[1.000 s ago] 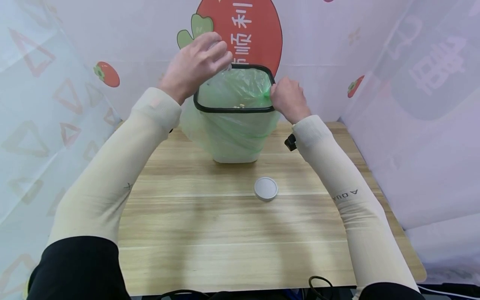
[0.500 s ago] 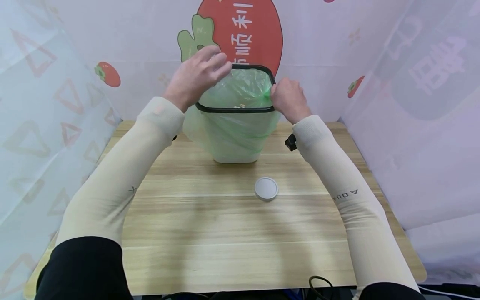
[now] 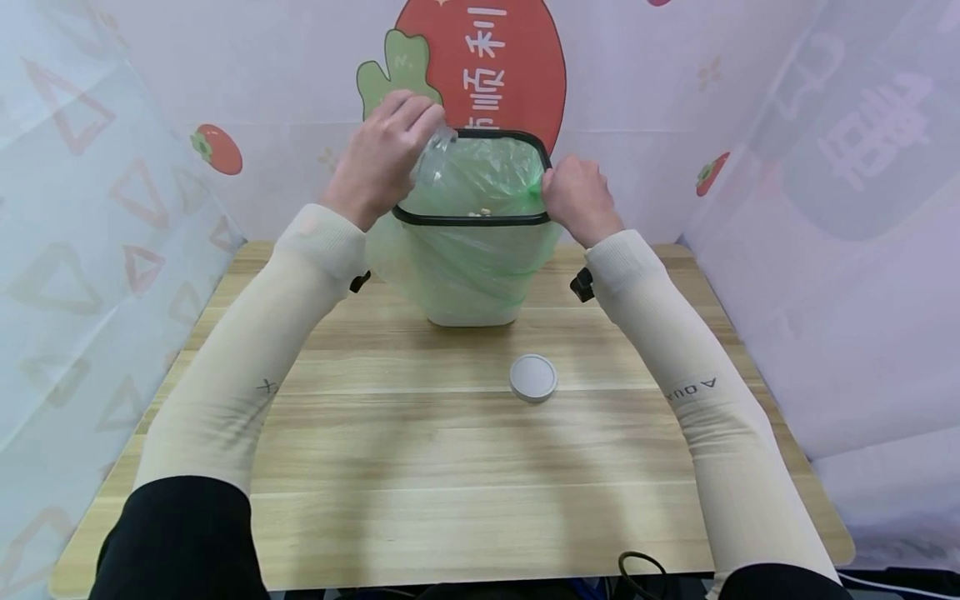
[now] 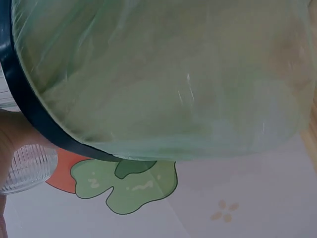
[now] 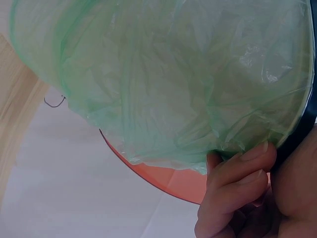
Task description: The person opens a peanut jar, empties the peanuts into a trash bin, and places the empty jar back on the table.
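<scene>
A trash bin with a black rim [image 3: 472, 221] stands at the back of the table, lined with a thin green plastic bag [image 3: 480, 267] that hangs over its outside. My left hand [image 3: 382, 158] grips a clear jar [image 3: 435, 158] tilted over the left side of the opening. Ribbed glass-like walls of that jar [image 4: 32, 168] show beside the rim in the left wrist view. On the opposite side, my right hand [image 3: 577, 198] holds the bin's rim, with bag pinched under the fingers [image 5: 252, 158]. Small pale bits [image 3: 480, 212] lie inside the bag.
A round whitish lid [image 3: 532, 377] lies on the wooden table [image 3: 420, 467] in front of the bin. Printed cloth walls [image 3: 300, 83] enclose the back and sides. Dark cables [image 3: 641, 562] run at the near edge.
My left hand first lowered slightly, then turned, so the clear jar now shows below the fingers over the bin. The right hand, bin and lid have stayed in place.
</scene>
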Demonstrator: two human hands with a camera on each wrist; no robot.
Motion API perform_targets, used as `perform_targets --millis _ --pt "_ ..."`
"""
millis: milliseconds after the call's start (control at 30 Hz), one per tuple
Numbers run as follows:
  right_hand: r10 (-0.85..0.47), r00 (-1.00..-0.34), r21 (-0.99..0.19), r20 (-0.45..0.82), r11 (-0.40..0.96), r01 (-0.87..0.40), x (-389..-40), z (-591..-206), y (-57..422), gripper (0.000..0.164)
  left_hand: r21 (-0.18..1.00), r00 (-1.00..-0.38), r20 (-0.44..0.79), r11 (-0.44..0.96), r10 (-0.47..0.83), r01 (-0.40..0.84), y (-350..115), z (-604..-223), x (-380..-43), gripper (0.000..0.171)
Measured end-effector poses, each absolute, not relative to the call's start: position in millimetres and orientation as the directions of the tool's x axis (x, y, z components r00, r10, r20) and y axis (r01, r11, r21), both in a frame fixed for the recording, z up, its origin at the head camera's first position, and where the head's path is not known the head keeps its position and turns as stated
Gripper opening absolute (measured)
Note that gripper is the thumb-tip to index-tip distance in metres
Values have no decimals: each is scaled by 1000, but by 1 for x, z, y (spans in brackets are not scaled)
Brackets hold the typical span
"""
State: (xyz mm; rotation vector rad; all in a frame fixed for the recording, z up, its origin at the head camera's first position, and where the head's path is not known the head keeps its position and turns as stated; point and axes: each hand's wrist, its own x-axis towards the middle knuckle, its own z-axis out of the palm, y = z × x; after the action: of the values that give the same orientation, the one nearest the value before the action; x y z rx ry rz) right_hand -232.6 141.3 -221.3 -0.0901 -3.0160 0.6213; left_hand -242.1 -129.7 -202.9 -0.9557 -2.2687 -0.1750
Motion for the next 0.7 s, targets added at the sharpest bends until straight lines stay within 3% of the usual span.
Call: perform_targets --millis 300,700 --pt "65 -997 -395 49 918 40 -233 -222 141 39 103 -650 616 772 445 627 -131 -201 -239 61" --pt "70 -997 -396 37 917 50 -232 -221 141 39 289 -772 574 814 274 504 -133 -198 -232 85"
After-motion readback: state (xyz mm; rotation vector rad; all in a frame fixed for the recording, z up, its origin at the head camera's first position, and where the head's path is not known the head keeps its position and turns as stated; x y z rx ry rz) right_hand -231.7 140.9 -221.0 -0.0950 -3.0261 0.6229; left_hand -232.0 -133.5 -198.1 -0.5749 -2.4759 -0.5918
